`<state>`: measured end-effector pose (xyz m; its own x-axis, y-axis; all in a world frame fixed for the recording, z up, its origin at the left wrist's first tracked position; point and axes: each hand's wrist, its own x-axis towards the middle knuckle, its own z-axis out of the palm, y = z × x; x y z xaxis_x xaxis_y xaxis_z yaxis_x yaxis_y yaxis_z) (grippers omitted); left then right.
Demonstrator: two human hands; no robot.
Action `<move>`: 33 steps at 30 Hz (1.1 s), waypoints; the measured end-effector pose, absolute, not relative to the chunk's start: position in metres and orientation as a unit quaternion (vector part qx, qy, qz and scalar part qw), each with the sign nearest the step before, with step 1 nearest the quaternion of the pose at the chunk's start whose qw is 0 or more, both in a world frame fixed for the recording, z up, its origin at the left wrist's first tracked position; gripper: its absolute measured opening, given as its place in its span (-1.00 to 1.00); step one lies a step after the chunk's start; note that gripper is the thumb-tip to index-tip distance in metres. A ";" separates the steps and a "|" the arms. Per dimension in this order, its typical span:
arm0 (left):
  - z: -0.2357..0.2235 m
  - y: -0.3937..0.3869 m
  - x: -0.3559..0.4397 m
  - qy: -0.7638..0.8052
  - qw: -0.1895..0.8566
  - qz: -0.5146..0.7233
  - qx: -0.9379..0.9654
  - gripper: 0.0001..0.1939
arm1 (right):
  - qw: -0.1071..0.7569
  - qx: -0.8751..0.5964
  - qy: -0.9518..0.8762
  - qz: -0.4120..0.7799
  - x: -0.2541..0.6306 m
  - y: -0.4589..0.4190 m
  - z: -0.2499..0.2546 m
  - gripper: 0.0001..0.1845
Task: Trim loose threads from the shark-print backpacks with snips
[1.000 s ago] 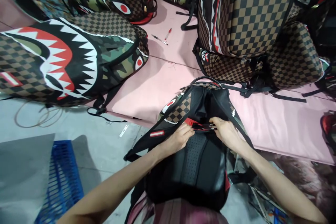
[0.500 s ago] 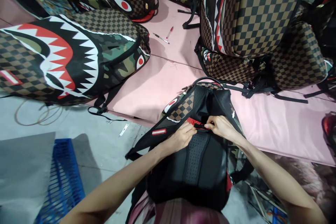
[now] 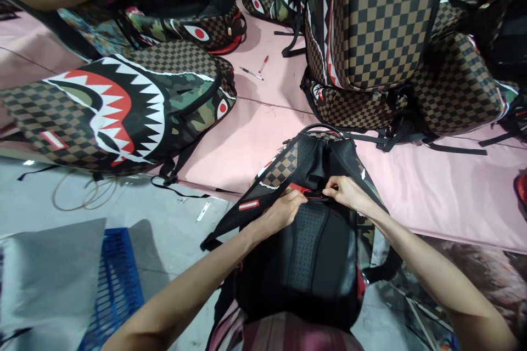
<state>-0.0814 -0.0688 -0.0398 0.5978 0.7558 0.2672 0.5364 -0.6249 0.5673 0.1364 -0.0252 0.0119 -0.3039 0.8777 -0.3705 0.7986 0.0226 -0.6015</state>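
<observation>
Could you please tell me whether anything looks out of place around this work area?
A white strip on the grey floor looks dropped, perhaps, and stray threads litter the pink cloth. I see no spill or obvious damage.

At twelve o'clock we see a red-capped pen (image 3: 263, 63) and a dark-tipped pen (image 3: 251, 73) on pink cloth (image 3: 239, 131). Between nine and ten lies a shark-mouth backpack (image 3: 140, 109); between one and two, a checkered backpack (image 3: 389, 22). At eight, we find a blue plastic crate (image 3: 117, 285) beside a grey panel (image 3: 53, 274).
</observation>
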 end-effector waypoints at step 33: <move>-0.018 -0.012 -0.058 0.450 0.336 0.074 0.824 -0.84 | 0.049 -0.593 -0.712 0.373 0.135 -0.024 0.011 -0.83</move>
<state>-0.0578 -0.0121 -0.0179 0.5847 0.7910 -0.1800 0.6919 -0.3705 0.6197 0.1347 -0.0240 0.0113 -0.2926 0.8806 -0.3728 0.8081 0.0193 -0.5888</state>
